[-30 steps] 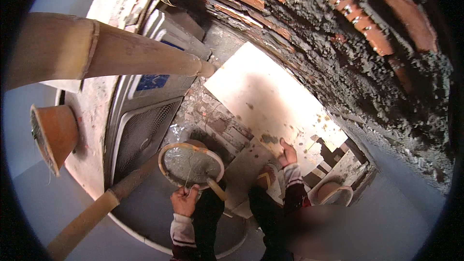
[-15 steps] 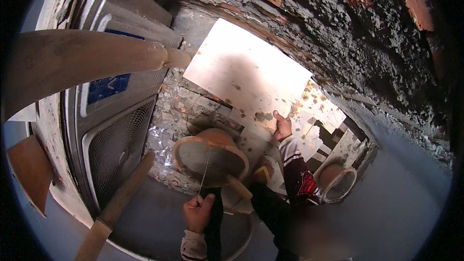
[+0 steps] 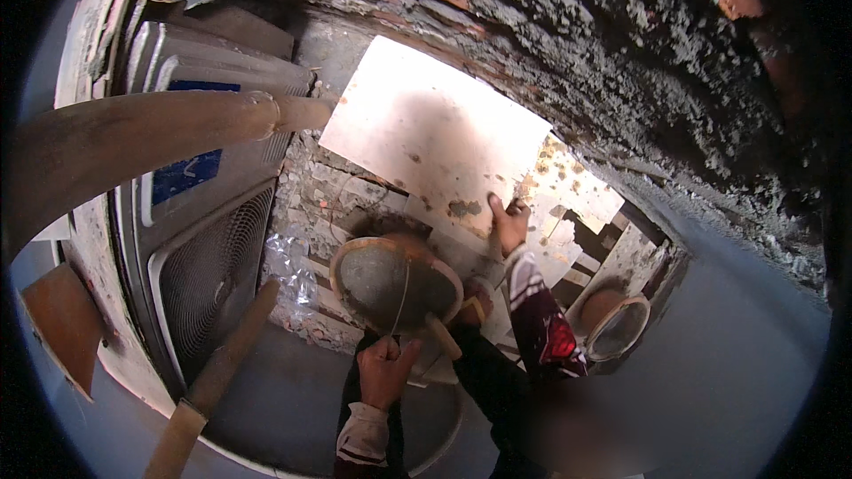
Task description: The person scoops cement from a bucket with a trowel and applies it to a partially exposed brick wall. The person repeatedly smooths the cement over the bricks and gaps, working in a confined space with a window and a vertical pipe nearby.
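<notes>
My left hand (image 3: 383,372) is closed around the end of a thin wire handle (image 3: 404,297), fingers folded and thumb on top. The wire crosses the mouth of an orange-brown bucket (image 3: 335,270) with a grey inside, which is tilted toward me. A short wooden handle (image 3: 443,338) sticks out by the bucket's near rim; what it belongs to is hidden. Further right and forward, my right hand (image 3: 508,226) rests at the near edge of a pale, stained sheet (image 3: 435,115), thumb and fingers apart. Nothing shows in its grasp.
A rough brick wall (image 3: 603,62) runs along the far right. On the left are an outdoor air-conditioner unit (image 3: 213,266), a thick pole (image 3: 177,124) and a slanting pole (image 3: 222,355). A second bucket (image 3: 621,328) stands right, beside gapped boards. Crumpled clear plastic (image 3: 293,275) lies left of the first bucket.
My left hand has moved slightly right with the wire handle, and the bucket has shifted right too. My right hand's fingers have opened from the thumb. The whole view has shifted a little.
</notes>
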The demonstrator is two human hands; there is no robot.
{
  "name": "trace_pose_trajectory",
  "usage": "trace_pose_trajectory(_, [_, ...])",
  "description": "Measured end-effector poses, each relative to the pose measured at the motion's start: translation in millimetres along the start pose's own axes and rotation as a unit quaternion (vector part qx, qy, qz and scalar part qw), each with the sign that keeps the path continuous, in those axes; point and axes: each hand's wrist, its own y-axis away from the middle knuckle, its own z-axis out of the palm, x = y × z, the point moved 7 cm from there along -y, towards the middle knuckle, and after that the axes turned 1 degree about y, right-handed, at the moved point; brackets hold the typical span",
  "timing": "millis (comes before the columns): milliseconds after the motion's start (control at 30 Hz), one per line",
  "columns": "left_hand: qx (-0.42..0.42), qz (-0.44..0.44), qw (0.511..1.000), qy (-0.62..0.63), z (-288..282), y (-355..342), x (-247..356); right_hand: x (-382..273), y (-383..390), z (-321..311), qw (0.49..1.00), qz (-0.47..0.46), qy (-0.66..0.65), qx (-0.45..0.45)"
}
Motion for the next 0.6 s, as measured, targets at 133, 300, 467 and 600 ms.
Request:
trace_pose_trajectory(133, [-0.012,0.029,0.999,-0.007,-3.6,1.7,16.0,8.9,39.3,-43.6,0.996,-0.049,-0.038,-0.065])
trace_pose_trajectory(300, [-0.031,0.086,0.995,-0.030,1.5,10.2,71.4,96.0,101.0,-141.7,0.962,-0.079,0.219,-0.141])
trace_pose_trajectory(467, [-0.067,0.172,0.982,-0.048,11.8,26.6,121.4,133.8,206.3,-236.7,0.940,-0.052,0.304,-0.144])
trace_pose_trajectory(600, [-0.116,0.177,0.976,-0.048,31.6,17.2,138.7,159.0,282.9,-296.0,0.925,-0.002,0.354,-0.141])
